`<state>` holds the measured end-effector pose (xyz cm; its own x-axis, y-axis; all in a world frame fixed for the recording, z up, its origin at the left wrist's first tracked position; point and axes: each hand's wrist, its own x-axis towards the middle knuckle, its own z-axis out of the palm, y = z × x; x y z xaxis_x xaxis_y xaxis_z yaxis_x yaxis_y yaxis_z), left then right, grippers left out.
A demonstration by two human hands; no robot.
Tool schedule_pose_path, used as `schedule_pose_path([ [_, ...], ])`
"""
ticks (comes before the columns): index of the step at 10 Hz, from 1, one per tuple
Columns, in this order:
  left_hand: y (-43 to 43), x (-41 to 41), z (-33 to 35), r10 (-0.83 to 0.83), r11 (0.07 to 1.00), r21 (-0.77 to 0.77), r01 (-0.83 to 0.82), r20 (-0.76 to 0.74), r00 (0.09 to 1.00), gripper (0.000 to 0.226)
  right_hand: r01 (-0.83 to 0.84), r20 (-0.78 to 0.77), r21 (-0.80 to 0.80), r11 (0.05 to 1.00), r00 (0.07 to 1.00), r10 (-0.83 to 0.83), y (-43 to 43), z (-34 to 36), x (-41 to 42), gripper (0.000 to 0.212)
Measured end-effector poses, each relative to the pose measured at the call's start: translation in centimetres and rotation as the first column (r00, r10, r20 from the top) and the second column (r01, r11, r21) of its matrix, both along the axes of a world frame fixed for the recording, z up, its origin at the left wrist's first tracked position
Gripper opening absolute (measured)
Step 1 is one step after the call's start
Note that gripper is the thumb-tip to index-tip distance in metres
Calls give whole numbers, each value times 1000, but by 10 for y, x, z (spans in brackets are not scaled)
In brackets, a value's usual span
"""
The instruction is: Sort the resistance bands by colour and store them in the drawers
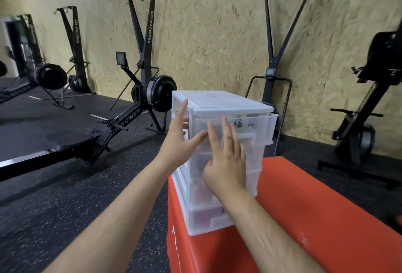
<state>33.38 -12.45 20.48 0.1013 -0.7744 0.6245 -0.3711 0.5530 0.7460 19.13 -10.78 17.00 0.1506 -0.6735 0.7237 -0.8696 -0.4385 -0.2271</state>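
A translucent white drawer unit [219,101] stands on a red padded box [315,203]. Its top drawer [261,125], with handwritten marks on the front, sticks out slightly. Pinkish-purple contents [201,218] show faintly through the lower drawers. My left hand [181,140] lies with straight fingers against the unit's left front corner, thumb toward the drawer front. My right hand [227,159] presses flat with straight fingers on the drawer fronts below the top drawer. Neither hand holds a band, and no loose band is in sight.
A black rowing machine [121,120] stretches across the dark rubber floor on the left. Ski machines [142,40] stand along the chipboard wall, another [270,55] right behind the drawers. An exercise bike [365,125] is at the right.
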Motion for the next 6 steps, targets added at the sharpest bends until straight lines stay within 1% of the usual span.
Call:
schedule_pose_path([
  [1, -6, 4, 2, 71, 997, -3, -71, 87, 994, 74, -31, -40, 94, 995, 999, 34, -4, 10, 1, 87],
  [2, -9, 3, 3, 90, 996, -12, -90, 85, 992, 63, -21, -59, 149, 989, 998, 31, -4, 17, 3, 95],
  [3, -9, 3, 4, 99, 995, -5, -99, 86, 991, 60, 4, -92, 169, 986, 996, 12, -1, 16, 2, 99],
  [4, -4, 0, 10, 133, 991, 8, -136, 141, 981, 60, 26, -138, 206, 978, 990, 3, 6, 26, -1, 98],
  [5, 15, -4, 23, 187, 977, 43, -208, 287, 939, 60, 22, -171, 255, 967, 985, 23, 22, 39, -6, 90],
  [6, 40, -8, 34, 260, 963, -42, -267, 420, 870, 46, 33, -148, 178, 983, 989, -6, 42, 52, -18, 65],
])
